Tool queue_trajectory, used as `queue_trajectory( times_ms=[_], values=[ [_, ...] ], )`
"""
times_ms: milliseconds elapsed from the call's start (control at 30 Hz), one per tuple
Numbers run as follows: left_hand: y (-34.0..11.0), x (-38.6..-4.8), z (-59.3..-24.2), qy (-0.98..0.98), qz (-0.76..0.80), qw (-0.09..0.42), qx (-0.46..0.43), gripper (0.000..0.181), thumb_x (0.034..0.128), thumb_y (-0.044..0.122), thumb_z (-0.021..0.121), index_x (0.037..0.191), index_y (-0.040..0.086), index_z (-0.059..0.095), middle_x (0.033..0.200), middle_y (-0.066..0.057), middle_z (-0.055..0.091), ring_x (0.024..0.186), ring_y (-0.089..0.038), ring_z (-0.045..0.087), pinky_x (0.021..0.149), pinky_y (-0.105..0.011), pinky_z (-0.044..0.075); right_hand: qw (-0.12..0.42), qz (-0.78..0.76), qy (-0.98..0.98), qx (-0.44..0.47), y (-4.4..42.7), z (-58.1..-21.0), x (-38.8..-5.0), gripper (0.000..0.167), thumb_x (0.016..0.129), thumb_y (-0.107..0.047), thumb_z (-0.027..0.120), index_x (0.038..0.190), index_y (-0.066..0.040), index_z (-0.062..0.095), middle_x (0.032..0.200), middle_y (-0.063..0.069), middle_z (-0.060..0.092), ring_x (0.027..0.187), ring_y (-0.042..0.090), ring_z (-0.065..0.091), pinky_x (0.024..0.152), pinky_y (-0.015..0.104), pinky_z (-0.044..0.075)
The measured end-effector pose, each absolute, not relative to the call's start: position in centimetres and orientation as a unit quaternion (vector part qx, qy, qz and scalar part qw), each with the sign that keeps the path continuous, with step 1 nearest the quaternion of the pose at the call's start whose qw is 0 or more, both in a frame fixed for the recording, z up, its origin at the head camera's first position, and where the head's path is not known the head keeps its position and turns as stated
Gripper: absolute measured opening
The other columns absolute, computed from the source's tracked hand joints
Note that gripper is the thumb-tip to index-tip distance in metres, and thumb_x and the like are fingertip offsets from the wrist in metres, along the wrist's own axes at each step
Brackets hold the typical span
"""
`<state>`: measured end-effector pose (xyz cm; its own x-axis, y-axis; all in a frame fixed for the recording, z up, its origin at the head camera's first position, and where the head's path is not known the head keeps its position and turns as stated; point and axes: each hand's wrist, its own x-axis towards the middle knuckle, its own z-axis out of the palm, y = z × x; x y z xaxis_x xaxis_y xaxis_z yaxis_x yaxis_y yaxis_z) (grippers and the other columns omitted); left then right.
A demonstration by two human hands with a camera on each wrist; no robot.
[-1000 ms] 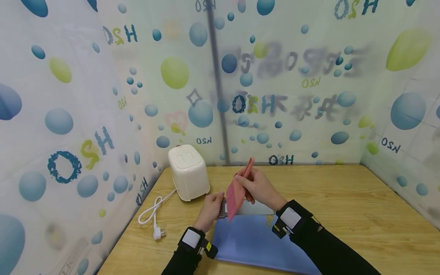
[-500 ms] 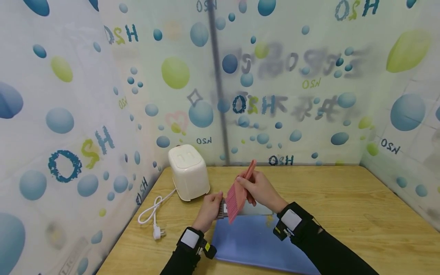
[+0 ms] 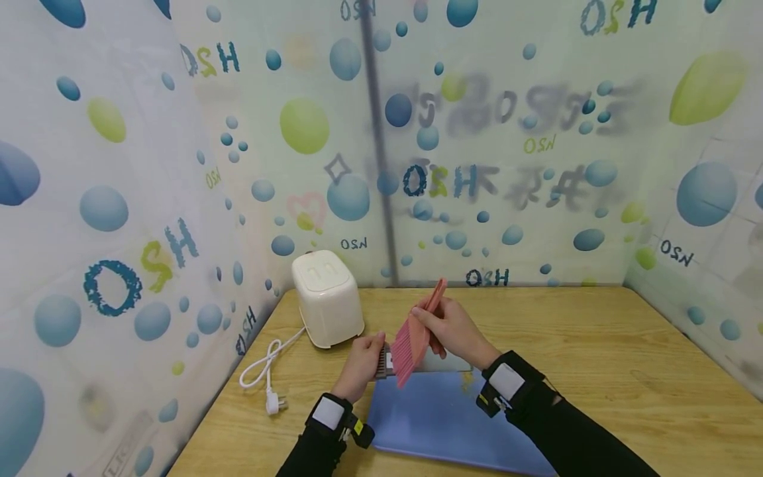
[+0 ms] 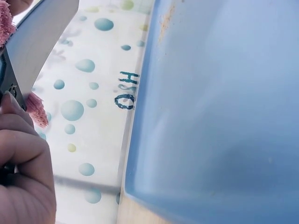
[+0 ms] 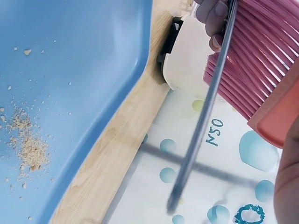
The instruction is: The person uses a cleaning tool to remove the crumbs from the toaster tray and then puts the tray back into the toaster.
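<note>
Head view: our left fingers (image 3: 377,342) pinch the panel (image 3: 446,362), right fingers (image 3: 426,319) the brush (image 3: 411,344); let's sweep lightly down toward the tray (image 3: 447,424).

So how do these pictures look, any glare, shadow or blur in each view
Head view: soft, fairly even light; left wrist view: a vague darker patch, possibly shadow, on the blue tray; right wrist view: pale glare on that tray, the lower end of the grey tool blurred, the pink brush fairly crisp.
</note>
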<state>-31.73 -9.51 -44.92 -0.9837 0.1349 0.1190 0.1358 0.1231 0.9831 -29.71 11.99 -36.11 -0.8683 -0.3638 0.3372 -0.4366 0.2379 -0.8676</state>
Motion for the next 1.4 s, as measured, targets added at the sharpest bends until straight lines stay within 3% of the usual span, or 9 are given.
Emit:
queue_trajectory(
  times_ms=[500,700,1033,1400],
  values=[
    [-9.4,-31.7,-44.7,-0.762,-0.642,-0.004,-0.084,0.046,0.1103,0.033,0.045,0.094,-0.002,0.07,0.067,0.002,0.058,0.054,-0.008,0.054,0.046,-0.023,0.044,0.033,0.57,-0.787,0.234,12.7,-36.6,-29.5,0.031,0.106,-0.027,0.058,0.109,0.004,0.061,0.056,0.009,0.053,0.039,0.019,0.046,0.038,0.028,0.042],
    [-9.1,-31.5,-44.5,-0.757,-0.649,0.007,-0.073,0.044,0.1104,0.028,0.046,0.094,-0.008,0.067,0.065,0.003,0.055,0.052,-0.007,0.053,0.044,-0.022,0.045,0.033,0.565,-0.792,0.229,13.3,-36.9,-29.5,0.032,0.106,-0.027,0.057,0.105,0.004,0.064,0.054,0.006,0.052,0.038,0.018,0.046,0.038,0.032,0.043],
    [-9.0,-28.6,-41.1,-0.749,-0.657,-0.001,-0.088,0.04,0.1104,0.019,0.044,0.097,-0.014,0.063,0.066,0.001,0.055,0.054,-0.006,0.054,0.046,-0.02,0.045,0.028,0.575,-0.785,0.23,13.6,-36.8,-29.4,0.034,0.107,-0.027,0.056,0.108,0.006,0.064,0.055,0.009,0.052,0.039,0.018,0.045,0.038,0.028,0.041],
    [-9.2,-29.2,-41.8,-0.742,-0.666,-0.016,-0.076,0.041,0.1111,0.022,0.043,0.098,-0.011,0.062,0.07,0.0,0.059,0.057,-0.008,0.059,0.05,-0.021,0.05,0.031,0.572,-0.791,0.215,14.0,-36.8,-29.1,0.032,0.106,-0.026,0.058,0.106,0.005,0.063,0.055,0.009,0.051,0.039,0.018,0.045,0.038,0.027,0.04]
  ],
)
